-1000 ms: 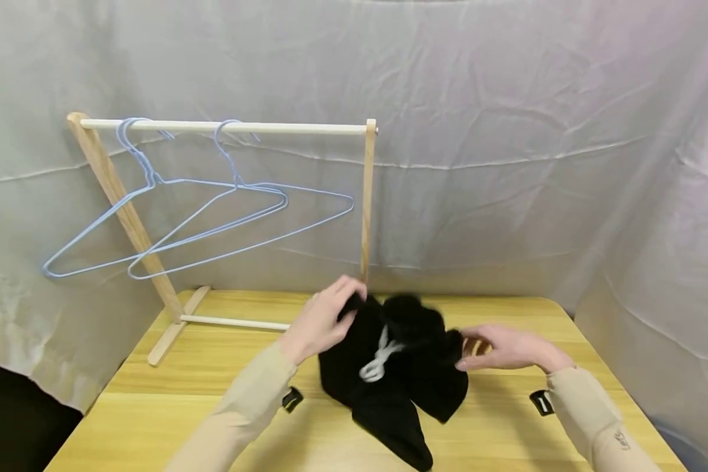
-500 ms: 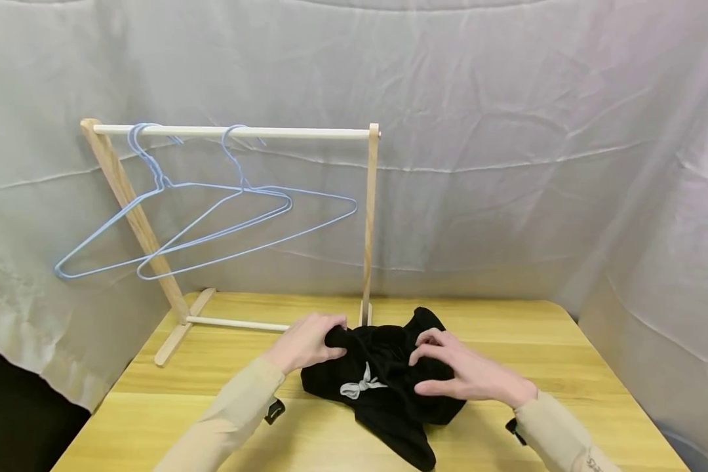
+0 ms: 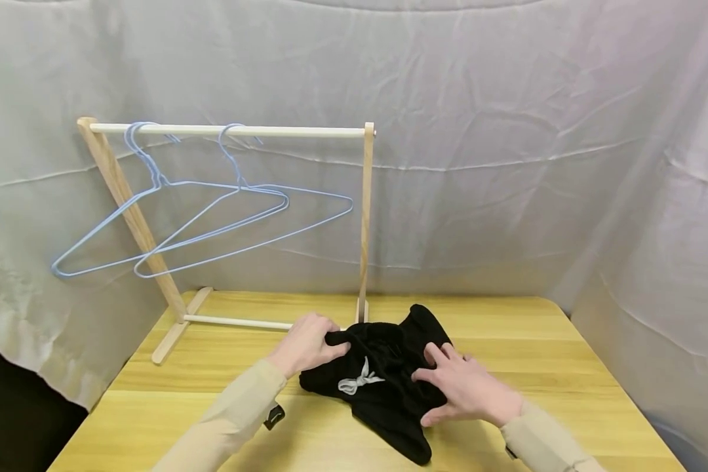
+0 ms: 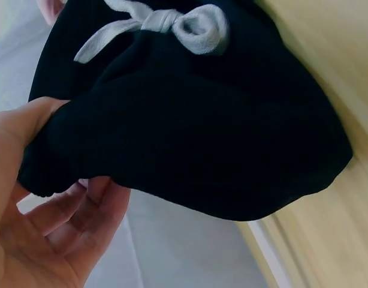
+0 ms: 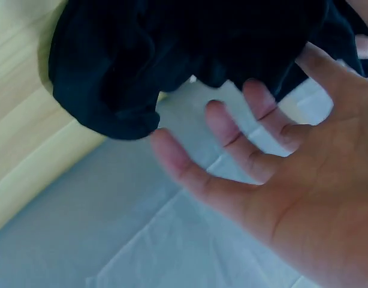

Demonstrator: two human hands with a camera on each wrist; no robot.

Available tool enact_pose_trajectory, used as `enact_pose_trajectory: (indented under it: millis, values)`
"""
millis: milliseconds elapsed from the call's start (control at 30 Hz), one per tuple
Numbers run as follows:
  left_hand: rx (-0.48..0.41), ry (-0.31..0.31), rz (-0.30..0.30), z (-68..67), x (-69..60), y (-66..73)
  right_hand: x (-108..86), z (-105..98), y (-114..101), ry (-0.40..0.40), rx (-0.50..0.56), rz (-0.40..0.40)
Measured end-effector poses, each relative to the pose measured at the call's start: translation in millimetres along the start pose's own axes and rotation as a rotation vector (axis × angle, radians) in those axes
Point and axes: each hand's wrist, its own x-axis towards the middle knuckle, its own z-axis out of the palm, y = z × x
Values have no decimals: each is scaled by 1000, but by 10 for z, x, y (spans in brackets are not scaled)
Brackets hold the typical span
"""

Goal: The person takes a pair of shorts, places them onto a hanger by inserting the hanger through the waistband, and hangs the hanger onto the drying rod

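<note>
A small black garment (image 3: 383,400) with a light grey drawstring (image 3: 358,380) tied in a bow lies bunched on the wooden table. My left hand (image 3: 308,342) pinches its left edge, thumb on top and fingers beneath. The left wrist view shows the gathered edge of the black cloth (image 4: 172,132) between thumb and fingers. My right hand (image 3: 463,387) is over the garment's right side with its fingers spread and loosely bent. In the right wrist view, the fingers of the right hand (image 5: 274,162) are apart and hold no cloth; the thumb is partly hidden.
Behind and left stands a wooden clothes rack (image 3: 365,223) with several pale blue hangers (image 3: 236,190) on its rail. Its base reaches close to the garment. The wooden table (image 3: 525,347) has a rounded far right corner, and grey cloth (image 3: 507,131) hangs around it.
The garment was held up between both hands, then lowered onto the table. My right hand let go of it and moved left and down over its right side; my left hand kept its grip.
</note>
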Motion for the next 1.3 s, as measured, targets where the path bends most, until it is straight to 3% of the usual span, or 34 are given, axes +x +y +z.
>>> enact_pose_trajectory:
  millis: [167,267,433,533,733,933,1067,1200,1300]
  values:
    - [-33,-28,-34,14,-74,-19,-41,68,-48,-22,-28,42]
    - [-59,-124,-88,0,-147,-48,-85,87,-31,-43,-65,79]
    - [-98,-286,-196,-19,-290,-117,-144,120,-35,-154,-109,123]
    - [-144,-325,-201,-17,-329,-165,-151,169,-57,-172,-130,120]
    - [-273,-348,-133,5,-311,-241,-162,242,-79,-97,-102,38]
    - [-347,-264,-115,-10,-314,-287,-139,94,139,-92,122,-10]
    - [-305,-175,-29,-76,-340,-337,-112,-104,375,-41,230,43]
    - [-256,-48,85,-289,-289,-301,-42,-423,547,105,179,42]
    - [-214,90,162,-571,-164,-233,27,-753,613,205,78,34]
